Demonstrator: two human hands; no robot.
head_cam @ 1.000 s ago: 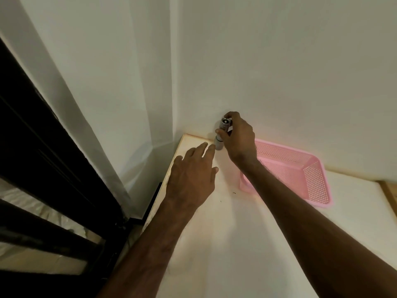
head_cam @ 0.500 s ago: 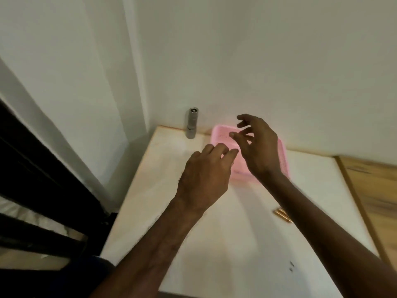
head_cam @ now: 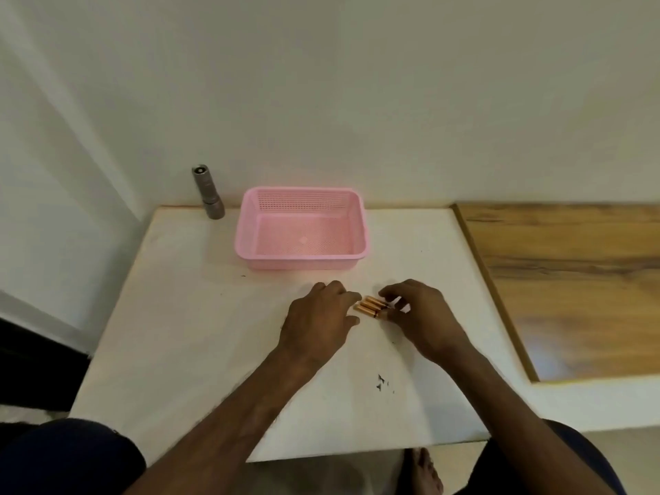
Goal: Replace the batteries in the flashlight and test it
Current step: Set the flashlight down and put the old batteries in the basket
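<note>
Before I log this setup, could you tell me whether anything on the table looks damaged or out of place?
Only small dark marks on the white tabletop near its front edge stand out, like scuffs or chips. The grey flashlight stands upright, and the golden batteries lie side by side.

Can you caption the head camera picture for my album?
Left hand and right hand flank batteries on a white table, flashlight upright beside a pink basket.

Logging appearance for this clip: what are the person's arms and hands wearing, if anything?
Nothing on either. The left hand and right hand are bare, with no gloves, and no ring, watch or band shows. Both forearms are uncovered to the frame edge, so no sleeve is in view. Dark blue clothing covers the legs at the bottom corners.
</note>
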